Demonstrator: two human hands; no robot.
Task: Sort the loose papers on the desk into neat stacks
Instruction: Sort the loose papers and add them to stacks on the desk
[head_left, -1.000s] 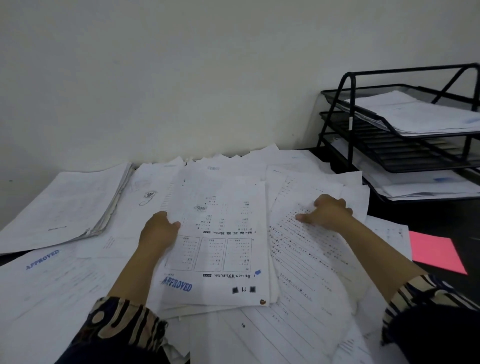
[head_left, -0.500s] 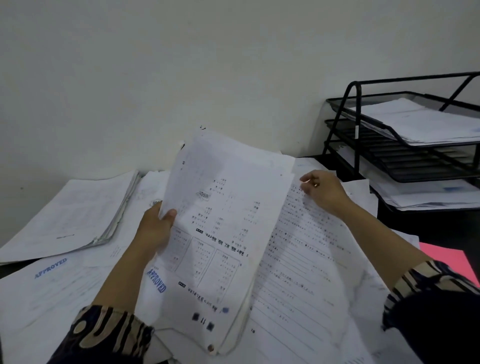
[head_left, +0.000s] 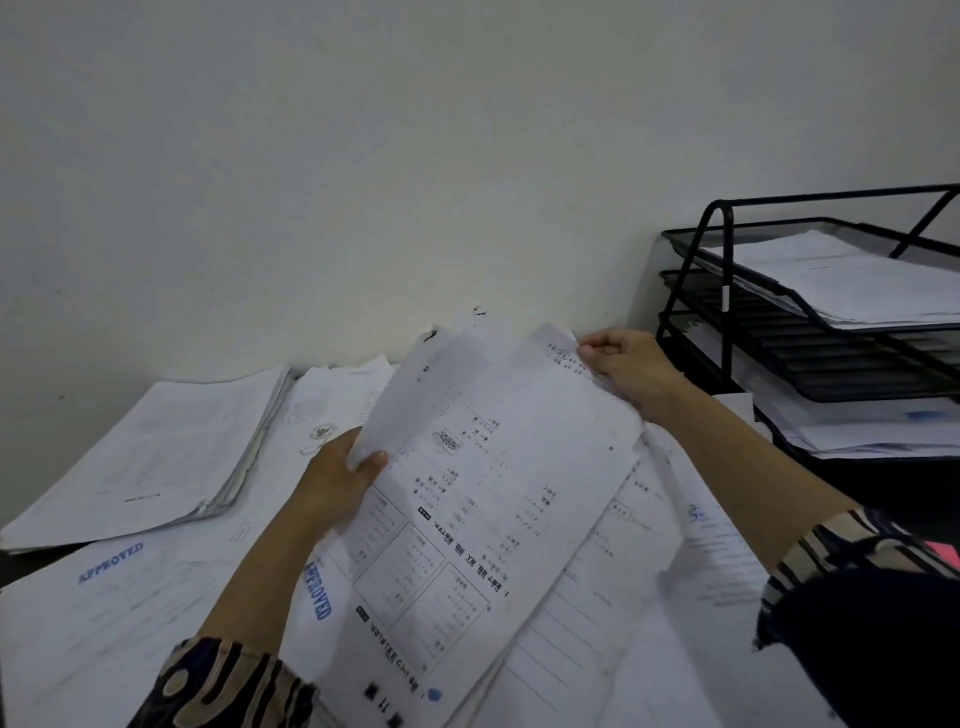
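Observation:
A bundle of printed sheets (head_left: 483, 499) is tilted up off the desk, its top page showing tables and small print. My left hand (head_left: 337, 483) grips the bundle's left edge, thumb on the front. My right hand (head_left: 626, 366) pinches the far top corner of the sheets. Under and around them lie loose papers (head_left: 649, 613) spread over the desk, some stamped APPROVED (head_left: 110, 563) in blue. A squared-up stack of papers (head_left: 156, 452) rests at the left near the wall.
A black wire letter tray (head_left: 727, 312) with three tiers stands at the right, with papers on its top and bottom levels. A pink sheet (head_left: 943, 551) peeks out behind my right sleeve. The white wall runs close behind the desk.
Both hands have lifted the bundle from flat on the desk to a raised, tilted position. My right hand went from pressing on a sheet to pinching the top corner.

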